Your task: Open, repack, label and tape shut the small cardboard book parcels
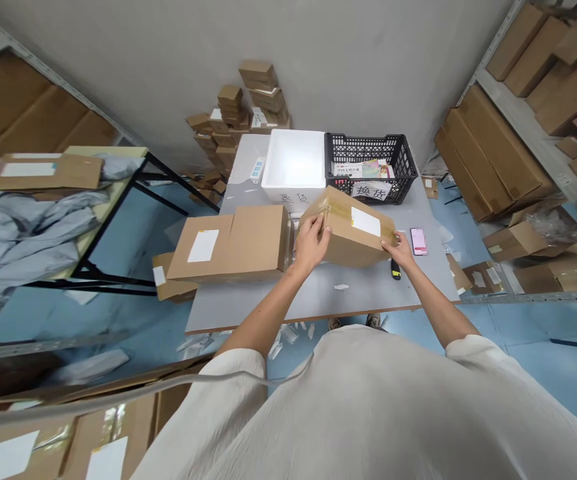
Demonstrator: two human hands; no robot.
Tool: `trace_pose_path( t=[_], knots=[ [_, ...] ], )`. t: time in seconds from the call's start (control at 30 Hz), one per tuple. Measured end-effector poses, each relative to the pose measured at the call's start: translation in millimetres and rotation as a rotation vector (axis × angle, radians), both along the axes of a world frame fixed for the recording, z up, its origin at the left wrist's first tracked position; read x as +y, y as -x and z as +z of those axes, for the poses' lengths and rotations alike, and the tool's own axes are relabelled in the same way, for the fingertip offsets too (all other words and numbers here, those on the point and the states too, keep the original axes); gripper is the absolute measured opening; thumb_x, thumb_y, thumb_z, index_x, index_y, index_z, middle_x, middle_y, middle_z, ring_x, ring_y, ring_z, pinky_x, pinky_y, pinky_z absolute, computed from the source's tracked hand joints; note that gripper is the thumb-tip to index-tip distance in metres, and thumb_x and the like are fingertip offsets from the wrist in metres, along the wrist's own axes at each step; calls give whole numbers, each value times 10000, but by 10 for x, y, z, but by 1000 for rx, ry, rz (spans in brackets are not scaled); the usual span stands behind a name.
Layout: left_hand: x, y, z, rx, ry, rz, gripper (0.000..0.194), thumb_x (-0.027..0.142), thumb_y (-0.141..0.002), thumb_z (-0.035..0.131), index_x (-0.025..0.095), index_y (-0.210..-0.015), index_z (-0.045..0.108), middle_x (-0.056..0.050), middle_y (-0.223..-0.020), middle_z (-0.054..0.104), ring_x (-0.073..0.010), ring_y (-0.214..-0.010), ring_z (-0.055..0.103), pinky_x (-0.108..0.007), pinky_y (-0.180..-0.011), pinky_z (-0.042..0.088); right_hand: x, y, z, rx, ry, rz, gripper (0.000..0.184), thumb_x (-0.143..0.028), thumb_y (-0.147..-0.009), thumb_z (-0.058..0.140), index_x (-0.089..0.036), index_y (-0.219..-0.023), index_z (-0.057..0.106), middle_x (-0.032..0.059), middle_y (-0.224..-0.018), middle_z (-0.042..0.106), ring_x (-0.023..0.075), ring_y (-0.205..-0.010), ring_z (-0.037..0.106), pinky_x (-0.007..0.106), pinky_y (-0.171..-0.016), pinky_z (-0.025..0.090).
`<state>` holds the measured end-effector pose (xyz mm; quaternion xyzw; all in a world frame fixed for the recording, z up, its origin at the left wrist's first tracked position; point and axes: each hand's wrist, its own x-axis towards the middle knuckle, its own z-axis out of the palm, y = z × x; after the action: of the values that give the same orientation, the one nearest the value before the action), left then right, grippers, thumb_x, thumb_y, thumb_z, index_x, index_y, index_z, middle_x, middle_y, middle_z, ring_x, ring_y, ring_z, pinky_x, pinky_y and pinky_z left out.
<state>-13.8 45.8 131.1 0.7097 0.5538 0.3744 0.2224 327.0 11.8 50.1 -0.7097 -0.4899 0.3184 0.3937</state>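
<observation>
A brown cardboard box [351, 240], taped along its top and bearing a white label [366, 222], is held tilted over the grey table between both hands. My left hand [313, 243] grips its left end, fingers on the taped corner. My right hand [399, 251] pinches the lower right corner with thumb and fingers. Close below the right hand lies a black and yellow cutter [395, 269]. A phone with a lit pink screen [418, 241] rests to the right. Left of the held box are cardboard boxes [248, 243], one with a white label.
Behind the held box stand a white foam bin [295, 163] and a black plastic crate [403, 163] with printed booklets inside. Small boxes [268, 100] are stacked by the wall. Shelves of cartons [498, 157] flank the right; a side table [113, 193] with grey parcels stands left.
</observation>
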Motion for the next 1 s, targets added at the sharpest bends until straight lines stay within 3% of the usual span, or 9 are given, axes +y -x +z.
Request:
trace_pose_path(
  t=[0.13,0.4,0.57,0.7,0.8,0.9,1.0],
  knots=[
    [-48,-55,-183,-83,75,52,522,388,-1077,530,250,-1561,667,-143,-1516,660,-320,-1413,656,-492,-1231,540,-33,-125,79,-67,35,-63,819,-617,-747,869,-219,-1435,670,175,-1480,656,348,-1366,625,543,-1213,510],
    [-155,143,-479,-144,286,173,651,251,-999,571,266,-1649,529,-130,-1494,712,-318,-1403,684,-476,-1169,573,7,-85,135,-204,10,24,627,-491,-834,788,-224,-1396,711,155,-1430,649,349,-1319,620,547,-1228,496],
    [-208,268,-650,-44,400,129,698,250,-976,577,267,-1668,487,-126,-1433,757,-351,-1321,730,-535,-1138,590,21,-35,111,-270,8,77,566,-454,-871,755,-237,-1393,721,150,-1398,636,356,-1317,609,560,-1233,489],
    [-229,189,-678,142,245,146,662,257,-946,623,225,-1604,561,-205,-1612,600,-425,-1533,561,-625,-1241,507,-8,-105,114,-247,-13,121,538,-431,-909,712,-234,-1410,708,151,-1420,642,336,-1290,639,543,-1197,524],
    [-219,36,-635,252,78,23,567,239,-954,628,210,-1521,627,-219,-1684,513,-431,-1628,437,-656,-1328,394,-52,-207,112,-154,-39,133,498,-428,-947,660,-226,-1401,698,153,-1462,660,302,-1210,690,500,-1091,591],
    [-215,-130,-610,303,0,-162,447,265,-1016,577,238,-1452,671,-187,-1638,571,-385,-1605,469,-630,-1351,359,-108,-330,81,-98,-67,98,438,-426,-964,626,-229,-1345,716,144,-1460,687,276,-1143,724,471,-1035,615],
    [-221,-237,-626,347,18,-230,423,341,-1049,573,258,-1450,680,-171,-1610,607,-383,-1559,518,-622,-1326,386,-173,-457,6,-98,-70,52,408,-394,-949,620,-226,-1304,731,144,-1443,709,273,-1117,741,479,-1046,613]
  ],
)
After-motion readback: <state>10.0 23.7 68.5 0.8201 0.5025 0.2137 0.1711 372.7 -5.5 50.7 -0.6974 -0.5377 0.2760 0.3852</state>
